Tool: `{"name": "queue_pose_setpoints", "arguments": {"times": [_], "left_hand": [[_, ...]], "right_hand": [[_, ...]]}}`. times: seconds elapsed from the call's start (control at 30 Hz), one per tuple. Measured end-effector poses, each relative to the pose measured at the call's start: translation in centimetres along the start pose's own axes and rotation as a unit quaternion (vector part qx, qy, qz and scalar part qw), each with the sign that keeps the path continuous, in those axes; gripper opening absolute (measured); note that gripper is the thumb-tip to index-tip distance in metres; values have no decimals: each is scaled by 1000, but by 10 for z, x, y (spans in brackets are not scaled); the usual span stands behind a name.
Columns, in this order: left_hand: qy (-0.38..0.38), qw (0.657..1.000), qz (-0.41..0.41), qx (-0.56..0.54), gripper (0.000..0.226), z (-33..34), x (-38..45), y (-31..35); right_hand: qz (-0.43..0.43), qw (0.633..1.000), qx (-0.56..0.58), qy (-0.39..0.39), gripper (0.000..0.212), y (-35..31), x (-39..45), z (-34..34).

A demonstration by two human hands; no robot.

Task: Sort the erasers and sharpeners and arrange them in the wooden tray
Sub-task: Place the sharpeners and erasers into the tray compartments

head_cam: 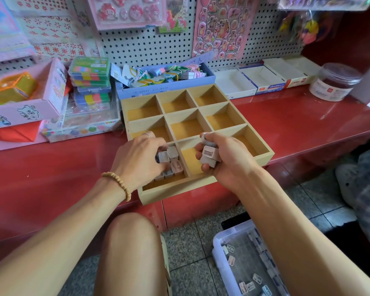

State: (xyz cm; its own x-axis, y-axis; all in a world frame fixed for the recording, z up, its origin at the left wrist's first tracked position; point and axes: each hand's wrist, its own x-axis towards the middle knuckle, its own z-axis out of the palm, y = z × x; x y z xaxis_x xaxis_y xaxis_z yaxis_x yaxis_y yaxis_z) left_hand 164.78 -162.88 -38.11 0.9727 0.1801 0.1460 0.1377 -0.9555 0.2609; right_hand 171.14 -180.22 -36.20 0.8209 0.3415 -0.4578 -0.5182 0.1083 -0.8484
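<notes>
Filling step: left hand fingers curl on sharpeners packed in the wooden tray near-left compartment, right hand grips a handful above the near-middle one; next, probably seat these alongside

sharpeners in tray's near-left compartment

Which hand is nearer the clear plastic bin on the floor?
Right. The right hand, holding several sharpeners over the wooden tray, sits above and slightly left of the clear plastic bin. The left hand is farther left, in the tray's near-left compartment.
</notes>
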Motion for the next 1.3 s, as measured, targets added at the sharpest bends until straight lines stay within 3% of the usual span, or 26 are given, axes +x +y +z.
{"name": "queue_pose_setpoints", "arguments": {"times": [0.43,0.6,0.7,0.8,0.9,1.07,1.3], "left_hand": [[-1,1000,-2,-19,20,0,-4,-9],[2,1000,13,-21,24,1,-3,-10],[46,988,12,-148,27,-3,-4,-7],[-2,948,30,-317,37,-11,-4,2],[-29,930,57,-362,40,-17,-5,10],[-8,933,30,-360,37,-18,-6,7],[19,946,7,-323,30,-24,-10,6]], "right_hand": [[-24,999,-39,-23,13,4,0,-5],[-34,997,-60,-32,7,5,1,-3],[-48,995,-79,-45,12,5,1,0],[-71,986,-126,-78,16,5,0,4],[-79,983,-131,-107,14,6,-1,6],[-65,986,-88,-124,21,7,-4,6],[-61,985,-114,-114,13,8,-6,17]]}}
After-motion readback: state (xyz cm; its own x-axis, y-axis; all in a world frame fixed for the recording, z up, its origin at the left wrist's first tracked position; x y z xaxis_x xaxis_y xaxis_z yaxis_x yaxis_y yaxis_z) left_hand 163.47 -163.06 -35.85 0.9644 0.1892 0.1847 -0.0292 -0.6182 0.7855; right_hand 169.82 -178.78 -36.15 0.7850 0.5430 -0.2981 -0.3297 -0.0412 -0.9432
